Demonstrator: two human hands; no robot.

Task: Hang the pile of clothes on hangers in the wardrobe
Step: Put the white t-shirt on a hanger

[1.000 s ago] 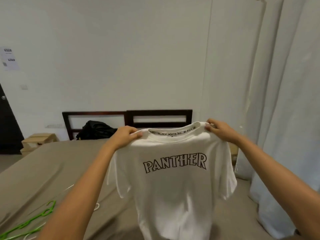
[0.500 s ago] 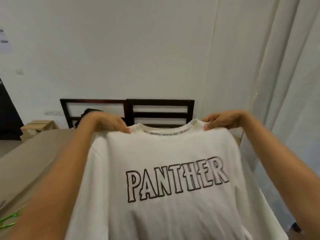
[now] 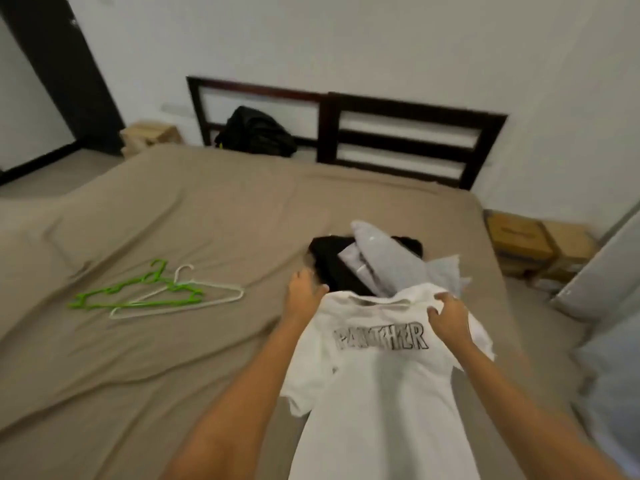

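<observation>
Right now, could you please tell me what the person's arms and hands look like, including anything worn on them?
The left hand and right hand are bare: no gloves, and no rings or watch that I can make out through the blur. The left forearm and right forearm show no sleeve down to the picture's lower edge.

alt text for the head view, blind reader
A white PANTHER t-shirt lies on a tan bed, the right hand gripping one shoulder, the left hand at the other. Beyond it sits a pile of black and grey clothes; green hangers and a white hanger lie to its left.
</observation>
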